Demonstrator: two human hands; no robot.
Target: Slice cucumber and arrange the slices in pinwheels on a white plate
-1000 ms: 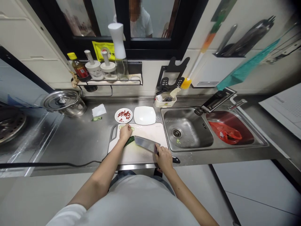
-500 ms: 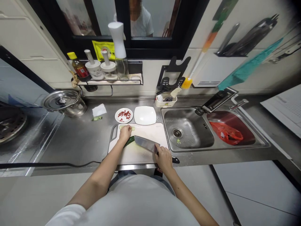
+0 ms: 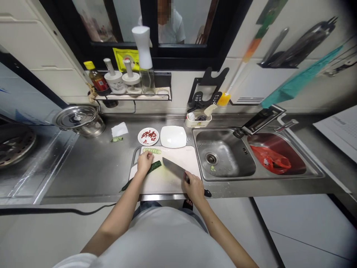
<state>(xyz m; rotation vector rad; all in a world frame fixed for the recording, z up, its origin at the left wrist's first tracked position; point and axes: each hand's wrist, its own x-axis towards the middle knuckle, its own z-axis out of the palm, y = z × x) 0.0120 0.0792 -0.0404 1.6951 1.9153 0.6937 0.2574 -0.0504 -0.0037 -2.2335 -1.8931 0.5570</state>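
Observation:
My right hand [image 3: 194, 186] grips the handle of a kitchen knife [image 3: 173, 166], whose broad blade slants up and left over the white cutting board [image 3: 178, 184]. A dark green cucumber [image 3: 155, 166] lies diagonally on the board, its cut end near the blade tip. My left hand [image 3: 145, 162] is above the cucumber's middle with fingers curled together; whether anything is pinched in them is hidden. Beyond it, a row of pale cucumber slices [image 3: 153, 150] lies along the board's far edge. Another black handle [image 3: 207, 193] pokes out at the board's near right corner.
Behind the board stand a plate of chopped red pieces [image 3: 148, 136] and a white square plate [image 3: 173, 136]. To the right is a double sink [image 3: 227, 152] with a red plastic bag [image 3: 272, 160]. A lidded steel pot [image 3: 83, 121] and a paper piece [image 3: 119, 129] are left.
My left hand has drawn back from the slices towards me, onto the cucumber, uncovering the row. The knife has shifted slightly away from the cucumber's cut end.

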